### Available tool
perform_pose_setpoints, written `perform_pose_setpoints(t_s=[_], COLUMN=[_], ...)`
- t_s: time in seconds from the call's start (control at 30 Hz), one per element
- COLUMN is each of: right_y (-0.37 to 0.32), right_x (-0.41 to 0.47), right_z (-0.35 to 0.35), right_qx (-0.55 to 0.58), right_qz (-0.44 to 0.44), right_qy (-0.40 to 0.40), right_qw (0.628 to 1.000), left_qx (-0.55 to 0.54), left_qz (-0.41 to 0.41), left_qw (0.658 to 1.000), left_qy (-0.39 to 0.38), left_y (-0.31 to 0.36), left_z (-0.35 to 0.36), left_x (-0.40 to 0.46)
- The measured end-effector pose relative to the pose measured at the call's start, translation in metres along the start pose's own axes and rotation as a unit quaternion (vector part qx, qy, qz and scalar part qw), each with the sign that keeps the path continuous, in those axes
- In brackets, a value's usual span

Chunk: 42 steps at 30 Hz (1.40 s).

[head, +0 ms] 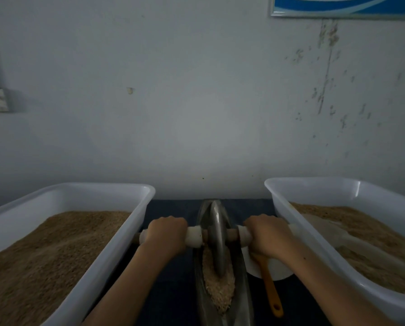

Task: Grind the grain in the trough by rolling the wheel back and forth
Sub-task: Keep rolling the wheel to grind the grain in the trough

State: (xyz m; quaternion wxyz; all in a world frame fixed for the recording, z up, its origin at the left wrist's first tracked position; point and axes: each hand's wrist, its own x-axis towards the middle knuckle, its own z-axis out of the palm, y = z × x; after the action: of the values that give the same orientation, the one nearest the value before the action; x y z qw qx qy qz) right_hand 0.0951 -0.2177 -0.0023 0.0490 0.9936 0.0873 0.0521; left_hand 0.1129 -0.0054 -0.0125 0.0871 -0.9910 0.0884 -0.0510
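A narrow metal trough (246, 288) runs away from me down the middle of the dark cloth. Pale crushed grain (218, 290) lies in its near half. A grey metal wheel (218, 241) stands upright in the trough, towards its far end, on a wooden axle with white handles (194, 236). My left hand (166, 234) grips the left handle. On the other side my right hand (267, 234) grips the right handle. The wheel's lower rim is sunk in the grain.
A white tub (116, 245) heaped with brown grain stands at the left. Another white tub (314, 236) of grain, with a pale scoop in it, stands at the right. A white bowl (281, 269) and an orange-handled brush (272, 292) lie right of the trough. A wall rises close behind.
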Motion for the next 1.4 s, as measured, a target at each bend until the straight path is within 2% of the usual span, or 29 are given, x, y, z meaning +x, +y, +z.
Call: perform_pose_setpoints(t_s=[0.17, 0.3, 0.4, 0.6, 0.7, 0.9, 1.17, 1.3, 1.4], right_y=[0.002, 0.002, 0.004, 0.000, -0.002, 0.003, 0.002, 0.007, 0.006], right_x=[-0.003, -0.001, 0.000, 0.000, 0.000, 0.006, 0.007, 0.001, 0.001], right_z=[-0.007, -0.006, -0.002, 0.014, 0.019, 0.010, -0.001, -0.004, 0.001], right_qx=[0.008, 0.003, 0.008, 0.024, 0.020, 0.020, -0.011, 0.022, 0.025], right_qz=[-0.008, -0.003, -0.005, 0.003, 0.003, -0.003, -0.026, -0.029, -0.021], right_qy=[-0.113, -0.120, -0.079, 0.105, 0.135, 0.035, -0.060, -0.105, -0.074], right_qw=[0.993, 0.993, 0.997, 0.994, 0.991, 0.999, 0.998, 0.994, 0.997], left_qx=[-0.035, -0.040, -0.035, -0.012, -0.013, -0.004, -0.051, -0.038, -0.020], left_qz=[0.031, 0.034, 0.033, 0.009, 0.009, 0.028, 0.048, 0.056, 0.055], left_qw=[0.994, 0.992, 0.996, 0.997, 0.994, 0.998, 0.993, 0.994, 0.997], left_qy=[-0.102, -0.114, -0.072, 0.081, 0.107, 0.062, -0.090, -0.081, -0.041], left_y=[-0.009, -0.009, -0.008, 0.000, 0.002, -0.001, -0.010, -0.007, -0.004], left_z=[-0.003, -0.001, 0.000, 0.002, 0.005, 0.002, -0.002, -0.004, -0.005], left_x=[0.001, 0.002, 0.001, -0.002, -0.002, 0.002, 0.002, 0.000, 0.000])
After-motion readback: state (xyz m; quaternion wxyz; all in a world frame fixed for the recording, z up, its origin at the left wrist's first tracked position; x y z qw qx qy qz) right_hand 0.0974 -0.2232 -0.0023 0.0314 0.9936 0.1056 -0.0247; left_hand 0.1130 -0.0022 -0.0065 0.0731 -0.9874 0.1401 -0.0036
